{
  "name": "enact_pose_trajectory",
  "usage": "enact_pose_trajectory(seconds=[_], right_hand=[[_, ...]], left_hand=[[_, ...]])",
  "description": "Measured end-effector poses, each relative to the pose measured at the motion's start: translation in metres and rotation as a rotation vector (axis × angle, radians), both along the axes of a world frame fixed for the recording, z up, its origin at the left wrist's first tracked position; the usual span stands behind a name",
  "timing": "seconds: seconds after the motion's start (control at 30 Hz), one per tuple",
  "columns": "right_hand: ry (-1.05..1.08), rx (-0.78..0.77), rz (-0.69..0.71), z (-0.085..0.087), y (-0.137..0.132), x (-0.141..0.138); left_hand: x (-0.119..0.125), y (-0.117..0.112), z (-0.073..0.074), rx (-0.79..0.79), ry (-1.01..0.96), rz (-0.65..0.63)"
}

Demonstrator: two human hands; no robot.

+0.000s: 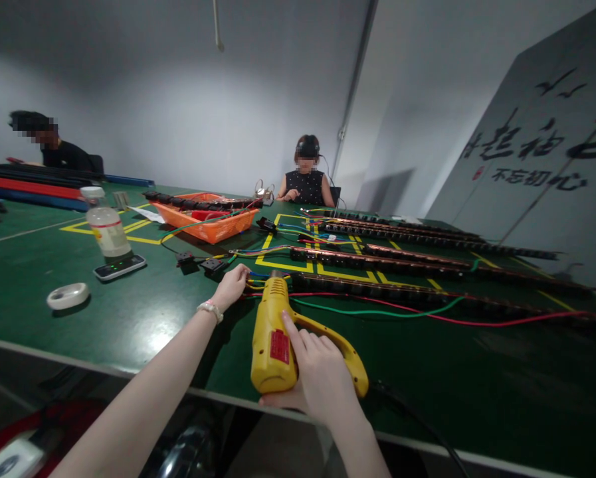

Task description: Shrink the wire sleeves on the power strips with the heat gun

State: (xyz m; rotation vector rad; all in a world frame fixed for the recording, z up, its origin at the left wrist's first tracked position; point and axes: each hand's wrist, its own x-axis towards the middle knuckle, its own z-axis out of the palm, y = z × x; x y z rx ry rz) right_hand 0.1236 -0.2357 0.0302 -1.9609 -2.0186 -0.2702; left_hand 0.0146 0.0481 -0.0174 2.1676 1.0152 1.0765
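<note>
A yellow heat gun (270,342) with a red label fills my right hand (322,375), whose fingers wrap its handle. Its nozzle points away from me, toward blue and yellow wires (256,281). My left hand (232,287), wearing a bracelet, is closed on those wires just left of the nozzle; the fingertips are partly hidden. The wires lead to a long dark strip (377,290) that runs off to the right. Black connectors (212,265) lie beyond my left hand. A red wire (407,312) and a green wire (372,313) trail along the near side.
More long strips (377,261) lie across the green table (143,318), over yellow tape. An orange basket (212,231) holds another strip. To the left are a bottle (107,229), a phone-like device (120,267) and a white ring-shaped object (68,296). Two people sit beyond.
</note>
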Motion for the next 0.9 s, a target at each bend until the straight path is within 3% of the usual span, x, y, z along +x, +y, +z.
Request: enact_pose_trajectory(seconds=[0.2, 0.47, 0.63, 0.9], right_hand=[[-0.019, 0.02, -0.016, 0.0, -0.006, 0.004], [-0.091, 0.062, -0.043, -0.005, -0.006, 0.005], [-0.112, 0.093, -0.113, -0.006, 0.0, -0.017], [-0.051, 0.068, -0.091, -0.002, 0.015, -0.048]], left_hand=[[-0.001, -0.004, 0.005, -0.002, -0.009, 0.016], [0.001, -0.017, 0.02, -0.058, -0.268, -0.022], [0.003, -0.016, 0.018, -0.191, -0.429, 0.009], [0.007, -0.015, 0.017, -0.206, -0.434, 0.027]])
